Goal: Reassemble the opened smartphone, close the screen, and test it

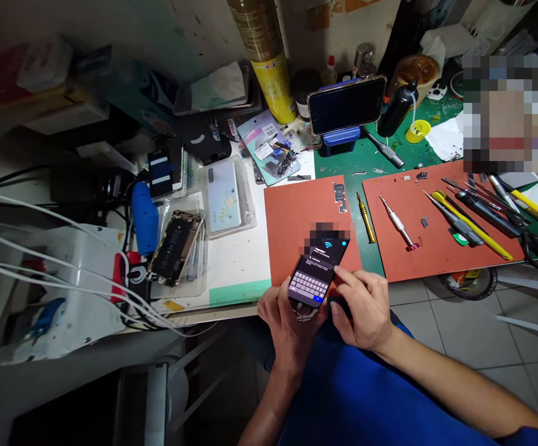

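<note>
My left hand (pixel 285 316) grips a smartphone (pixel 313 282) from below, at the front edge of the workbench. Its lit screen shows a Wi-Fi symbol, lines of text too small to read, and an on-screen keyboard. At the phone's right edge is my right hand (pixel 364 310), index finger stretched toward the screen and thumb apart. Whether that fingertip touches the glass I cannot tell. A dark patch shows between thumb and fingers; I cannot make out what it is. Beneath the phone's far end lies a red-brown mat (pixel 292 229).
To the right, a second red-brown mat (pixel 399 263) carries screwdrivers, tweezers and scissors (pixel 536 248). A gold screwdriver (pixel 366 217) lies between the mats. Another phone (pixel 346 105) stands on a blue holder. An opened phone (pixel 176 248) lies left, near white cables (pixel 87 248).
</note>
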The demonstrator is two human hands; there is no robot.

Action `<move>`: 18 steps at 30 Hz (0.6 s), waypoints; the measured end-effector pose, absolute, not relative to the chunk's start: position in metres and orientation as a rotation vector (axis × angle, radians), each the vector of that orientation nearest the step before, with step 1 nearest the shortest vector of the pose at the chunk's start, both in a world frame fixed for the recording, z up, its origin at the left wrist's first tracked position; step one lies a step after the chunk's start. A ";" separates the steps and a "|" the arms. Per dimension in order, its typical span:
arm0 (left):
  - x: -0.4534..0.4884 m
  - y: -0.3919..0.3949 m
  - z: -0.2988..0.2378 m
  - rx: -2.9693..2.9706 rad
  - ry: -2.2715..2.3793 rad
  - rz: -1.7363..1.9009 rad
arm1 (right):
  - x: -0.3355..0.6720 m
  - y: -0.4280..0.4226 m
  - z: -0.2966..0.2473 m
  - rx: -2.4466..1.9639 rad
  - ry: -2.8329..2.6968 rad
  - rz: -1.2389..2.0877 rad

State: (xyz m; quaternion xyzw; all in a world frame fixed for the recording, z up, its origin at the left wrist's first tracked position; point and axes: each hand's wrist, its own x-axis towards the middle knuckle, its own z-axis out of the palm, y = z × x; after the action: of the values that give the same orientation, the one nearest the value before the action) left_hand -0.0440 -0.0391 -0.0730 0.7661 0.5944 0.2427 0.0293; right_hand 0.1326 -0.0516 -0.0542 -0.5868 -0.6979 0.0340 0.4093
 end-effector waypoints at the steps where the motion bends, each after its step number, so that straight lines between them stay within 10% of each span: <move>1: -0.044 -0.039 -0.073 2.370 1.833 0.756 | 0.136 -0.048 -0.055 -1.518 -1.740 0.061; 18: -0.043 -0.037 -0.073 2.363 1.821 0.790 | 0.157 -0.037 -0.056 -1.541 -1.649 -0.041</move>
State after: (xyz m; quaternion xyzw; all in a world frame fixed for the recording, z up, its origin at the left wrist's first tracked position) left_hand -0.0428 -0.0373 -0.0729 0.7655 0.5898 0.2559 0.0278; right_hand 0.1567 -0.0371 -0.0557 -0.6170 -0.6602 -0.0164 0.4280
